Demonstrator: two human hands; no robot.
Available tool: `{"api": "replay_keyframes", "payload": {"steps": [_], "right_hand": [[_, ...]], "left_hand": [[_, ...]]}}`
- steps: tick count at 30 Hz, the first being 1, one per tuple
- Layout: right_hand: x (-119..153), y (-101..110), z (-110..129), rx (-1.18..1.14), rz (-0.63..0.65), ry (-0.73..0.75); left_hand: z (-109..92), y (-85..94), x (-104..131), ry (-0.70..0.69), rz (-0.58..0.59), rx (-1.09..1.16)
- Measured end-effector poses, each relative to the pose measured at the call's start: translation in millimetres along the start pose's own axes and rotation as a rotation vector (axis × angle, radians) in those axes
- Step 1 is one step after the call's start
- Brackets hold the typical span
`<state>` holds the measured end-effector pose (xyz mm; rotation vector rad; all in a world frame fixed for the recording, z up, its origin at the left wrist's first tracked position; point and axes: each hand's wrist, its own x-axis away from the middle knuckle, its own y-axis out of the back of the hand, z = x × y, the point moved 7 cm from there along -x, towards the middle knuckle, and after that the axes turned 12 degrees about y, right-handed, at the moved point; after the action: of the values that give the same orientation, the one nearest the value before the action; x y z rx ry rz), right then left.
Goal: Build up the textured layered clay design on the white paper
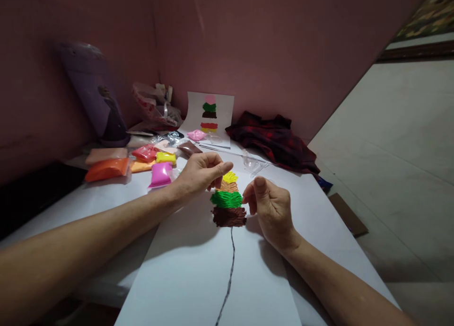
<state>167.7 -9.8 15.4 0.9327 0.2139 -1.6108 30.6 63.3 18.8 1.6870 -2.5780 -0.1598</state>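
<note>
A white sheet of paper (191, 274) lies before me with clay bands stacked up it: dark brown (230, 217), bright green (227, 200), light orange (229, 187) and yellow (231, 176). A thin twisted black strand (232, 257) runs from the brown band toward me. My left hand (204, 173) hovers at the upper left of the bands, its fingers curled and thumb pressed over them. At the right of the green band is my right hand (271, 207), fingers bent in and thumb up. Whatever either hand holds, if anything, is hidden or too small to see.
Packets of coloured clay, among them orange (107, 170), magenta (161, 174) and brown (189, 148), lie at left. A sheet with a similar stacked picture (222, 106) leans on the wall. Behind are dark plaid cloth (273, 136), a clear plastic piece (251, 163) and a purple container (90, 89).
</note>
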Motion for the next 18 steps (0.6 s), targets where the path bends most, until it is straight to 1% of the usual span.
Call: {"api": "replay_keyframes", "payload": {"steps": [5,13,18], "right_hand": [[0.6,-0.2,-2.4,-0.005,-0.001,-0.012],[-0.2,0.0,-1.6,-0.008,0.0,-0.011],[-0.1,0.5,-1.7,-0.011,-0.012,-0.012]], "left_hand": [[-3.6,1.2,2.1,-0.018,-0.005,-0.023],[-7.4,0.7,5.1,0.005,-0.048,-0.051],[-4.3,3.6,1.6,-0.022,-0.056,-0.027]]}}
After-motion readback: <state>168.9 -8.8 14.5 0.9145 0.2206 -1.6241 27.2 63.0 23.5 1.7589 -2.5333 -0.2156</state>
